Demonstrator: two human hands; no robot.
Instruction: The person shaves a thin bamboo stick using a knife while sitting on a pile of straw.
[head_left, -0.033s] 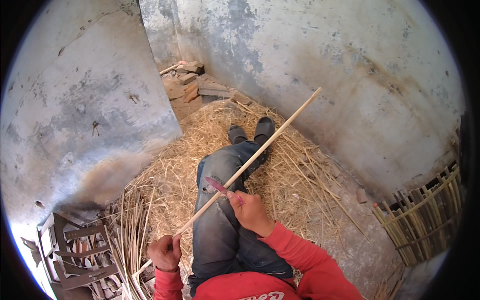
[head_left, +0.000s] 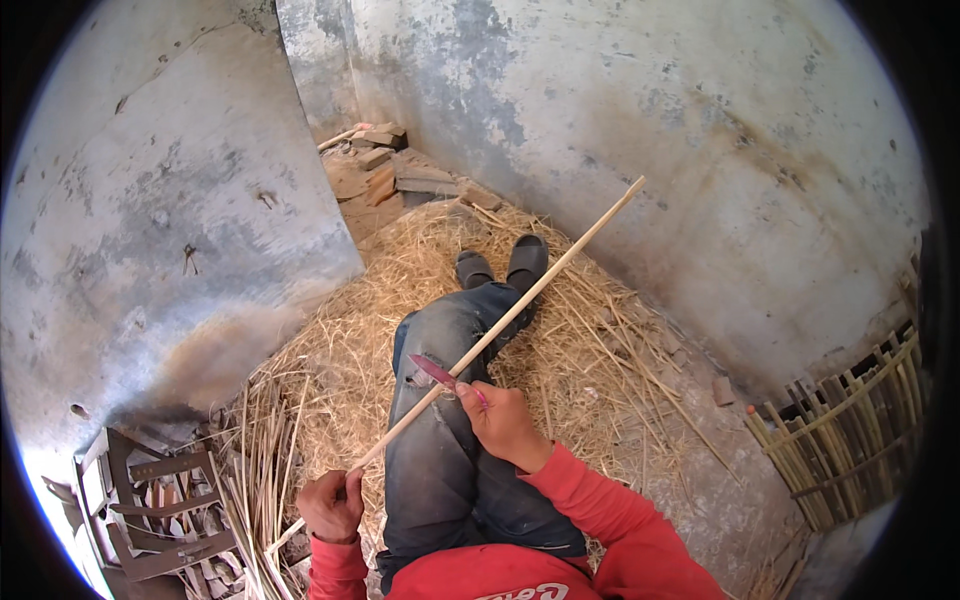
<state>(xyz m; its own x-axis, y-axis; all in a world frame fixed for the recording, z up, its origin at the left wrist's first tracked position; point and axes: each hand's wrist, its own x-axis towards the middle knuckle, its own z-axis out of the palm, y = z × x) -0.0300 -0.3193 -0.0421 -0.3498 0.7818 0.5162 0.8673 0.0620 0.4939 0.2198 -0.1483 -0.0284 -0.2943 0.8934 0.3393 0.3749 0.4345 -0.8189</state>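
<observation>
A long pale wooden stick (head_left: 548, 278) slants across my lap from lower left to upper right, resting over my thigh in dark jeans. My left hand (head_left: 330, 505) is closed round its lower part, and the thin end sticks out below the fist. In my right hand (head_left: 497, 422) is a small knife (head_left: 432, 368) with a reddish-purple blade, the fingers wrapped round its pink handle. The blade points up and to the left and meets the stick just above my right fingers. Whether that hand also grips the stick is hidden.
Straw and shavings (head_left: 330, 350) cover the floor round my legs, with a bundle of thin sticks (head_left: 255, 470) at left. A broken wooden frame (head_left: 180, 510) stands lower left. Bricks (head_left: 380, 140) lie in the far corner. A slatted stick fence (head_left: 850, 440) is at right, below the peeling wall (head_left: 700, 150).
</observation>
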